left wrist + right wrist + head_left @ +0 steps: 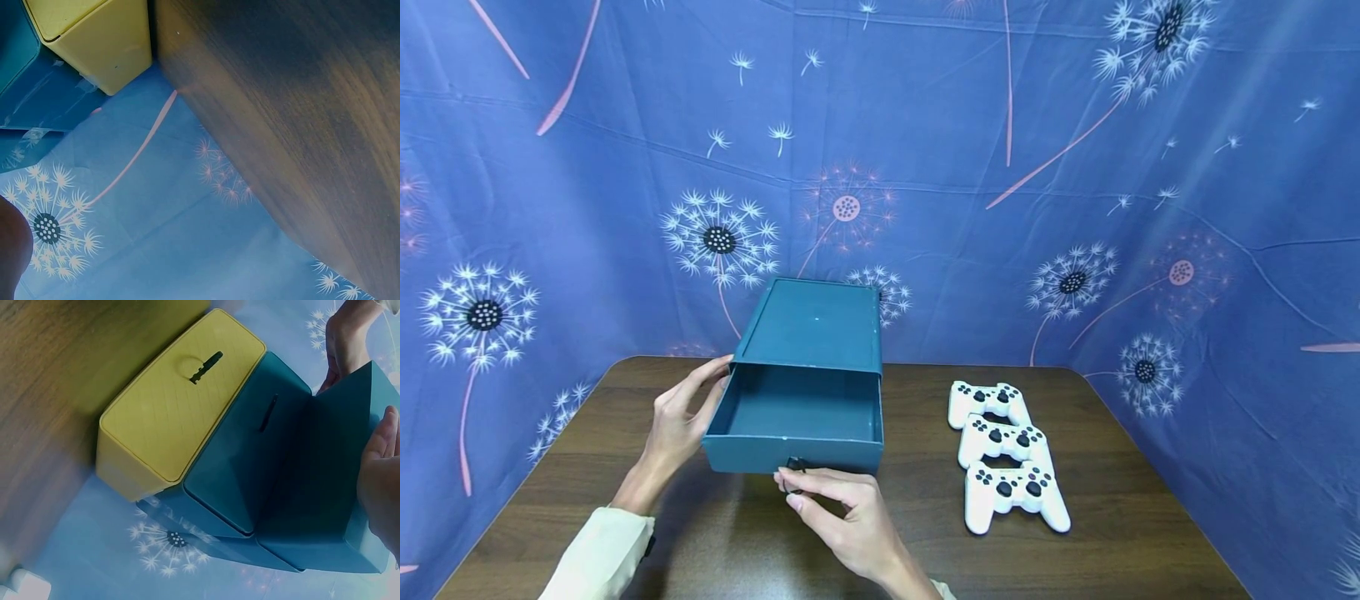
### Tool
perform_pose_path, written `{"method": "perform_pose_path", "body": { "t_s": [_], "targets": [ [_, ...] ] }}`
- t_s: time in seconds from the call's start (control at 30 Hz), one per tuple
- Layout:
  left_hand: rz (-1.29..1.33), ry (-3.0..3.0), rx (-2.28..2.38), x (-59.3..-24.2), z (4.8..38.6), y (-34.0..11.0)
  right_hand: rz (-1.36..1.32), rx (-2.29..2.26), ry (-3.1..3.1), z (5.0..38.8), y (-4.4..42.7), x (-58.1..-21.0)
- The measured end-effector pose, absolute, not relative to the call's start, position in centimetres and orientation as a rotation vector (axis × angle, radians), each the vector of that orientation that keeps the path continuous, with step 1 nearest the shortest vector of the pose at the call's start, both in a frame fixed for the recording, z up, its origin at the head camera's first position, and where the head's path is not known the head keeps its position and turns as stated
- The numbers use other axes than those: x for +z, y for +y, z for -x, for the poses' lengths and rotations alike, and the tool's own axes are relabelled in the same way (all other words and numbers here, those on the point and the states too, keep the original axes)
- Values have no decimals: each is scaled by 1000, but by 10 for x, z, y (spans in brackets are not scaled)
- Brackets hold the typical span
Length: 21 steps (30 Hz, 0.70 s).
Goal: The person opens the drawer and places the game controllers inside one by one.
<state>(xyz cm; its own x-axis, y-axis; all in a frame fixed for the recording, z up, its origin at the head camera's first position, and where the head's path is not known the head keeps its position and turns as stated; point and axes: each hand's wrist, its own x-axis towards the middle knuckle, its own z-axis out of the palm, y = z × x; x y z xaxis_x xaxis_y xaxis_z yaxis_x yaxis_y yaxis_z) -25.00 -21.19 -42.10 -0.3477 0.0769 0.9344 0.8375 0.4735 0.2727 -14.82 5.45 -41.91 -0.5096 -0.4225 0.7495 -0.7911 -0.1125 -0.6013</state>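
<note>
A teal box [812, 321] has its drawer [797, 454] pulled out toward the front; the inside that shows is bare. Thumb and fingers of my right hand [857, 525] pinch the small dark handle at the drawer's front. My left hand [681, 417] touches the left side of the box with extended fingers. The right wrist view gives the stack sideways: a yellow box [181, 400], a teal one [240, 450] beside it, then the open drawer [325, 469]. My right hand [384, 475] is at that drawer's front, my left hand [350, 344] behind it.
Three white game controllers [1015, 492] lie in an overlapping column on the wooden table [1120, 517], right of the box. Behind the table hangs a blue cloth [940, 125] with a dandelion print. The left wrist view catches the yellow box [109, 50] at its upper left.
</note>
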Motion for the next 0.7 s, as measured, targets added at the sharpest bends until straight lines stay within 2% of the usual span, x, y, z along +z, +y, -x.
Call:
{"method": "perform_pose_path", "body": {
  "t_s": [0.7],
  "targets": [
    [785, -1725, -987, -422, 250, -211, -1389, 1621, -1817, 143, 54, -419]
  ]
}}
